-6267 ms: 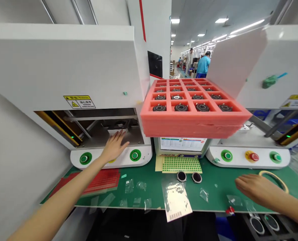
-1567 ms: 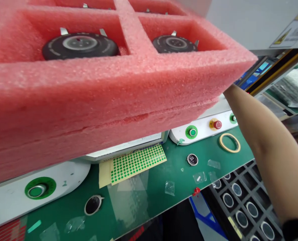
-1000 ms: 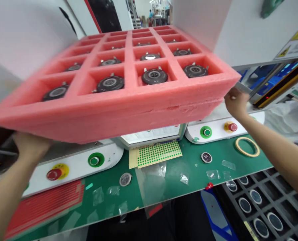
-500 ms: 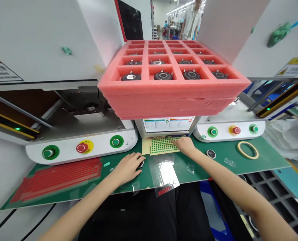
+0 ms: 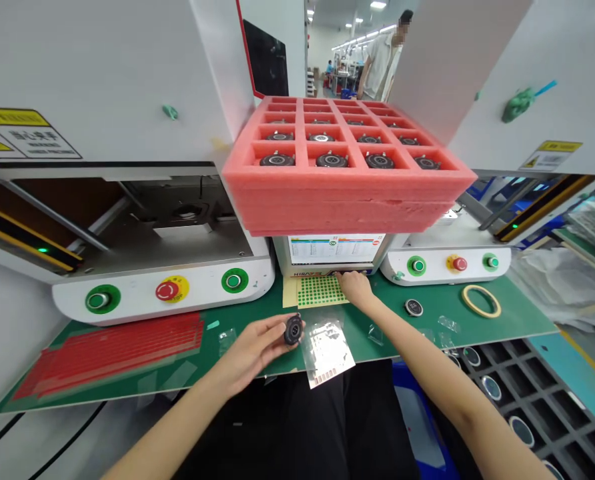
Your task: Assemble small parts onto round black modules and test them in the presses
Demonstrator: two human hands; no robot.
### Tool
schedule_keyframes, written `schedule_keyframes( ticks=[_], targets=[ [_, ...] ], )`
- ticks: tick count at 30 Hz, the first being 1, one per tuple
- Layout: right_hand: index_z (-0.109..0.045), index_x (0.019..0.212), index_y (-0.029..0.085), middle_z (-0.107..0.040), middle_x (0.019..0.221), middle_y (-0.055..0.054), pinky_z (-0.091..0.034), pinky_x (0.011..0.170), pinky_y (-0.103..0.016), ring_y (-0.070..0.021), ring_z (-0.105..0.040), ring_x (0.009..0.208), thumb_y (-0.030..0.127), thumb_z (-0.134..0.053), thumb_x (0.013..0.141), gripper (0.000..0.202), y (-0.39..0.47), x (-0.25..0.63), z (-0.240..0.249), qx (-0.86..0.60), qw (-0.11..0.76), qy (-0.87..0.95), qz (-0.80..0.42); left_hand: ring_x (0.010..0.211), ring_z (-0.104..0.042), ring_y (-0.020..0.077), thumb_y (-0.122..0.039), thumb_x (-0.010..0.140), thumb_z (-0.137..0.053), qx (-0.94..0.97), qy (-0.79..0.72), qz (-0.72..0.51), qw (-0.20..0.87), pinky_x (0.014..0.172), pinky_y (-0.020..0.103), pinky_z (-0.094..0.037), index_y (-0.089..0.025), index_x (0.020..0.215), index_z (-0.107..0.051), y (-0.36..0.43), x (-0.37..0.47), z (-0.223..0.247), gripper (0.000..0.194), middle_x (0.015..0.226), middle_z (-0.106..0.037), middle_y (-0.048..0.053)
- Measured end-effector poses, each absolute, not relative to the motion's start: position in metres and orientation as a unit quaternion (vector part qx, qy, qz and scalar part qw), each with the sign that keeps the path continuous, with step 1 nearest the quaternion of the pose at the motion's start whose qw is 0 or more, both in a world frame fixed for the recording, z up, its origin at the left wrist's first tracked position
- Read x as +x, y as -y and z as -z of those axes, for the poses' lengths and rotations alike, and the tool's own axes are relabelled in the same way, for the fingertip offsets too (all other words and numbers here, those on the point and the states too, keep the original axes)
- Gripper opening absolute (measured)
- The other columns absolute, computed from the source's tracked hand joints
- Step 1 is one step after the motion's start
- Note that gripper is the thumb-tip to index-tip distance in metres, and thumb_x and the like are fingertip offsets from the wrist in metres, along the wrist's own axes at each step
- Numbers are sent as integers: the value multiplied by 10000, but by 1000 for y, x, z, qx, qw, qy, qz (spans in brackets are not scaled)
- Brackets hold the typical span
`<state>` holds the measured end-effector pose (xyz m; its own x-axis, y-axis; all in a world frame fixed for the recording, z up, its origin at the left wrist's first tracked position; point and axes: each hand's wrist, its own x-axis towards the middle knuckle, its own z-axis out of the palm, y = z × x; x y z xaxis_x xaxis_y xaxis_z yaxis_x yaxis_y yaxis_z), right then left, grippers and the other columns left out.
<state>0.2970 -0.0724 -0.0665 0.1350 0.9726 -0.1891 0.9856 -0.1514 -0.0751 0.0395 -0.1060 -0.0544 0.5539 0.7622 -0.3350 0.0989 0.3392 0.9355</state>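
My left hand [image 5: 257, 350] grips a round black watch case [image 5: 293, 330] between thumb and fingers, tilted up above the front of the green table. Its dark face with a small ring in the middle is turned toward me. My right hand [image 5: 356, 288] is at the right end of a pale yellow sheet of green dot stickers [image 5: 322, 291], just below the monitor. Its fingers are drawn together and point at the sheet's upper edge; whether a sticker is between them is hidden. Between the hands lies a shiny clear sheet with silvery labels [image 5: 327, 352], near the table edge.
A pink foam tray [image 5: 350, 200] with several watch cases stands above the monitor [image 5: 335, 249]. Machines with button panels [image 5: 165, 291] flank it. Red strips [image 5: 112, 350], a tape roll [image 5: 481, 301] and another round watch part [image 5: 413, 307] lie on the table. A black compartment tray [image 5: 535, 400] is lower right.
My left hand has lifted the watch case off the table and turned its face toward me. My right hand has shifted slightly along the sticker sheet. The camera view has moved a little.
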Motion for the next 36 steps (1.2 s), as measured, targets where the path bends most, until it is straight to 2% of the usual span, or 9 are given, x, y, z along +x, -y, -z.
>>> schedule_keyframes(
  ticks=[2, 6, 8, 11, 13, 16, 22, 31, 36],
  targets=[
    [-650, 1047, 134, -691, 1015, -62, -572, 825, -383, -174, -676, 895, 363, -575, 967, 254, 92, 290, 57, 752, -35, -647, 122, 1027, -702, 226, -273, 887, -650, 325, -409, -268, 809, 930, 320, -569, -71, 1073, -713, 133, 47, 48, 282, 1107, -731, 176],
    [-682, 812, 143, -726, 775, -49, -559, 768, -281, -153, -706, 770, 311, -394, 1035, 401, 174, 268, 39, 704, -188, -658, 191, 956, -719, 188, -181, 838, -714, 210, -393, -324, 834, 877, 249, -587, -97, 958, -757, 186, 62, 44, 152, 1019, -752, 122],
    [-692, 924, 159, -757, 896, -50, -564, 763, -226, -141, -723, 835, 293, -405, 1023, 332, 223, 257, 32, 673, -254, -656, 228, 917, -724, 171, -225, 806, -768, 238, -380, -356, 820, 856, 227, -593, -124, 946, -758, 211, 66, 44, 173, 996, -748, 81],
    [-689, 1028, 187, -759, 1028, -51, -584, 833, -231, -149, -730, 936, 271, -538, 957, 187, 285, 242, 28, 613, -402, -611, 298, 820, -731, 160, -320, 823, -760, 340, -377, -387, 770, 766, 223, -617, -164, 965, -749, 248, 69, 42, 211, 931, -736, 43],
    [-703, 1001, 205, -768, 989, -39, -603, 803, -224, -150, -743, 889, 236, -638, 895, 127, 314, 234, 29, 565, -498, -566, 335, 714, -717, 129, -300, 867, -710, 437, -368, -402, 716, 677, 192, -611, -196, 980, -742, 271, 70, 40, 157, 848, -717, 18],
    [-723, 947, 230, -783, 910, -10, -617, 770, -199, -142, -755, 821, 155, -718, 829, 140, 343, 228, 36, 533, -571, -528, 332, 611, -677, 75, -196, 916, -630, 567, -343, -422, 619, 601, 132, -571, -254, 1019, -726, 300, 71, 41, 152, 807, -673, -18],
    [-764, 897, 264, -798, 925, -5, -646, 773, -233, -185, -773, 825, 79, -777, 761, 230, 383, 229, 48, 508, -628, -482, 340, 658, -680, 88, -118, 915, -599, 690, -305, -404, 518, 612, 161, -554, -279, 1139, -666, 336, 66, 57, 284, 898, -657, -4],
    [-747, 841, 219, -797, 820, -22, -627, 768, -199, -162, -768, 807, 75, -769, 773, 161, 399, 230, 40, 480, -608, -518, 363, 719, -675, 124, -118, 908, -616, 751, -263, -392, 462, 649, 204, -552, -234, 1194, -657, 347, 50, 58, 311, 874, -704, 27],
    [-731, 856, 222, -774, 894, -23, -606, 703, -218, -138, -731, 770, 86, -786, 759, 176, 400, 240, 43, 449, -573, -542, 419, 750, -681, 142, -193, 923, -617, 780, -231, -379, 440, 665, 217, -548, -221, 1158, -685, 343, 47, 55, 246, 916, -739, 61]
  ],
)
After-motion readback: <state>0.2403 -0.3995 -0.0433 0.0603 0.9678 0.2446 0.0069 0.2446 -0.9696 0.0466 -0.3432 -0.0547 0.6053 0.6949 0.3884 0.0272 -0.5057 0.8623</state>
